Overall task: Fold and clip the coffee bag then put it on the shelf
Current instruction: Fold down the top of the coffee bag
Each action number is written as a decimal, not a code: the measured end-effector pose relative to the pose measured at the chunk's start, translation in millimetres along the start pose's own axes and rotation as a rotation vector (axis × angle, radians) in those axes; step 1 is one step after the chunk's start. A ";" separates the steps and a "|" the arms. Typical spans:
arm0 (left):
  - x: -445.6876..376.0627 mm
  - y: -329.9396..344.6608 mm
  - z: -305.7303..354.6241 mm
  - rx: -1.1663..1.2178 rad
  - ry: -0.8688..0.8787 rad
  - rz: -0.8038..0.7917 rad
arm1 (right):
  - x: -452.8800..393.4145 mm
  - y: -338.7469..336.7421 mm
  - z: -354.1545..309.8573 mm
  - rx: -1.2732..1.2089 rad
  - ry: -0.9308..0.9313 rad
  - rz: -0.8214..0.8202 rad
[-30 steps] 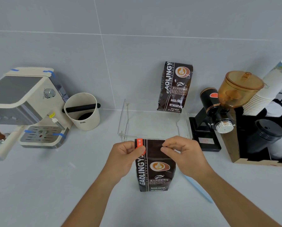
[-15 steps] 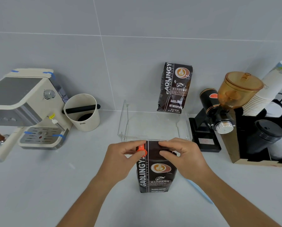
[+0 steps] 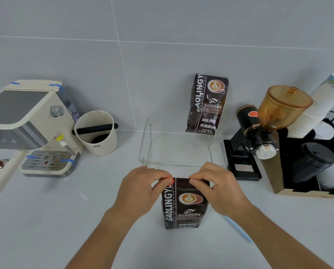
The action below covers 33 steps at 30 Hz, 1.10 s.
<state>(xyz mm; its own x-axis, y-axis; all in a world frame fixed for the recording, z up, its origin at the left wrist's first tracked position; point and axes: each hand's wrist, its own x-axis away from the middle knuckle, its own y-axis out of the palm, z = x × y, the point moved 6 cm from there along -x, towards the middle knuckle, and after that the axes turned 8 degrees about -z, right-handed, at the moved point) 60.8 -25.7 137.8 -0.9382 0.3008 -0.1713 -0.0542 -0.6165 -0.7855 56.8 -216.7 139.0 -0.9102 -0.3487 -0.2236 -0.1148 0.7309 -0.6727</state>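
Note:
A dark brown coffee bag (image 3: 184,206) stands upright on the grey counter in front of me. My left hand (image 3: 140,189) pinches its top left corner, where an orange edge (image 3: 170,179) shows. The top right edge is pinched by my right hand (image 3: 218,188). The bag's top is folded down low. Just behind the bag stands a clear acrylic shelf (image 3: 148,144). A light blue clip (image 3: 238,229) lies on the counter to the right, partly under my right forearm.
A second coffee bag (image 3: 207,103) stands on the shelf's top against the wall. Left are an espresso machine (image 3: 26,125) and a cream knock box (image 3: 98,133). Right are a black grinder (image 3: 259,133) and a rack with paper cups (image 3: 315,105).
Both hands have pressed the bag's top edge downward, so the bag now looks shorter. The bag has stayed in place.

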 end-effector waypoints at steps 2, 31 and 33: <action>-0.3 -1.7 0.8 -0.049 -0.002 -0.008 | -1.3 1.0 0.0 -0.011 0.007 -0.006; -21.6 13.5 -14.3 0.528 -0.112 -0.159 | -19.8 15.3 11.7 -0.352 0.367 -0.175; -17.7 15.1 -15.8 0.537 -0.092 -0.162 | -20.6 17.9 15.8 -0.467 0.468 -0.201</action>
<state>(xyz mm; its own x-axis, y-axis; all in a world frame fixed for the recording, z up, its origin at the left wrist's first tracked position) 82.0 -28.8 119.6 -0.9279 0.3727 -0.0022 -0.3439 -0.8585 -0.3804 79.7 -205.7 120.4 -0.9172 -0.2909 0.2723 -0.3632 0.8913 -0.2713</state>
